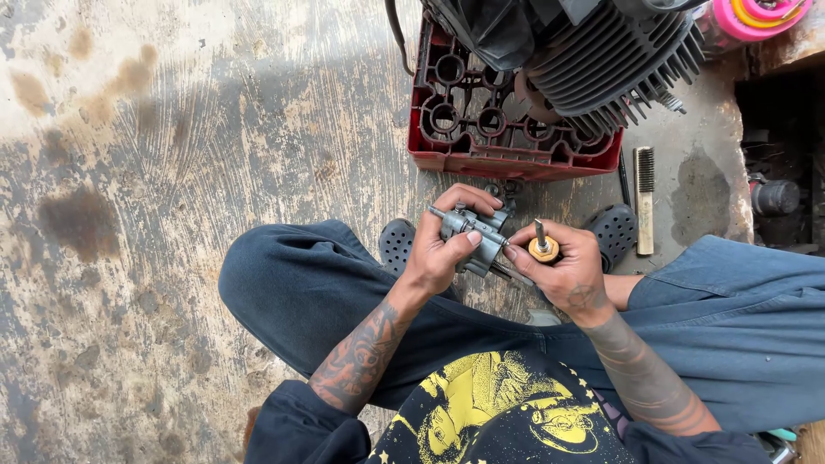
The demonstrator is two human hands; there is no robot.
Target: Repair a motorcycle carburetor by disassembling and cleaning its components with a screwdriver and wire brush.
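My left hand (447,245) grips a small grey metal engine part (477,232) with bolts sticking out of it, held above my knees. My right hand (563,266) is closed around a screwdriver with a yellow handle end (543,249), its shaft running under the fingers toward the metal part. Both hands meet close together in front of my lap. I am squatting in blue trousers (301,292) and black perforated clogs (612,230).
A red plastic crate (481,129) lies on the stained concrete floor (172,172), with a finned black engine cylinder (610,69) resting on it. A wire brush (644,202) lies to the right. A pink and yellow object (756,17) sits at the top right.
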